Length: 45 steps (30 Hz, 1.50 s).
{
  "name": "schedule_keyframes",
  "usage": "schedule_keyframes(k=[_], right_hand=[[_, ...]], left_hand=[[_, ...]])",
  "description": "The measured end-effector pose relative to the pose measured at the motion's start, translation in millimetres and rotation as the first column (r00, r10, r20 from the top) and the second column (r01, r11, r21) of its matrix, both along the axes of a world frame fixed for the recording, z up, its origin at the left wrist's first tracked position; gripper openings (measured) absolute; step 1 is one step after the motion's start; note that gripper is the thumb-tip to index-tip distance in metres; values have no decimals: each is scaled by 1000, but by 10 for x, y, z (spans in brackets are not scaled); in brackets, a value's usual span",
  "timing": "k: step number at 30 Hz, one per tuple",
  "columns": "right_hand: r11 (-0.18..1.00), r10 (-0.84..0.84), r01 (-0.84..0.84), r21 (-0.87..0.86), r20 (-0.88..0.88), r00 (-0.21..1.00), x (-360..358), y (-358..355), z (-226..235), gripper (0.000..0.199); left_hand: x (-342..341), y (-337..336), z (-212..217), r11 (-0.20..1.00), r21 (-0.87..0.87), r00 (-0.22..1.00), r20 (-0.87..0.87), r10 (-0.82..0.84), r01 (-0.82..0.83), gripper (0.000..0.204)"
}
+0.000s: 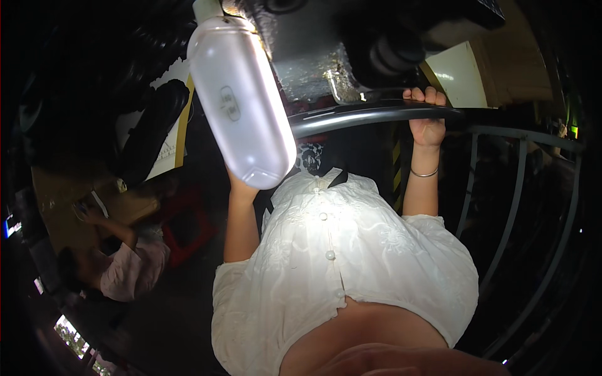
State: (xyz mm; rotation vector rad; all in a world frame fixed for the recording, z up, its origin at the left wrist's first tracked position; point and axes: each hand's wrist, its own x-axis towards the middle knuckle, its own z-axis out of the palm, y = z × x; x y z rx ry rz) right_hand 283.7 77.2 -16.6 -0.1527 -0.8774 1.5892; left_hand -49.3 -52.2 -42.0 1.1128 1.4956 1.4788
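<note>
My right grip (pixel 427 113) is wrapped tight around the dark curved bar (pixel 364 114), fingers hooked over its top. The bar runs from that grip toward my left grip, which is hidden behind the white oblong lamp (pixel 241 100), so I cannot tell how it stands. Below both grips hangs my white buttoned blouse (pixel 338 263).

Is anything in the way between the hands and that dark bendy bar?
Nothing for the right hand: it is already wrapped around the dark curved bar. The left forearm runs up behind a white capsule-shaped object close to the camera. That object hides the left hand, so I cannot tell there.
</note>
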Motion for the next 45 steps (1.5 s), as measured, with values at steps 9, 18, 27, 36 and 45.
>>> schedule_keyframes(k=[9, 18, 27, 36, 45], right_hand=[[999, 21, -26, -36, -134, 991, 238, 43, -204, 20], [957, -62, 65, -284, 19, 998, -137, -91, -210, 71], [933, 106, 96, -348, 516, 850, 302, -62, -773, 37], [867, 498, -132, -481, 812, 305, -126, -482, -871, 37], [949, 306, -143, -282, 933, 188, 308, -229, -459, 30]], left_hand=[[485, 264, 602, 942, 278, 967, 114, -227, 188, 35], [591, 337, 616, 864, 429, 964, -157, -216, 264, 30], [581, 251, 577, 955, 265, 988, 41, -152, 136, 36], [874, 571, 682, 960, -191, 966, 197, -166, 204, 25], [689, 526, 513, 970, -158, 967, 202, -153, 186, 26]])
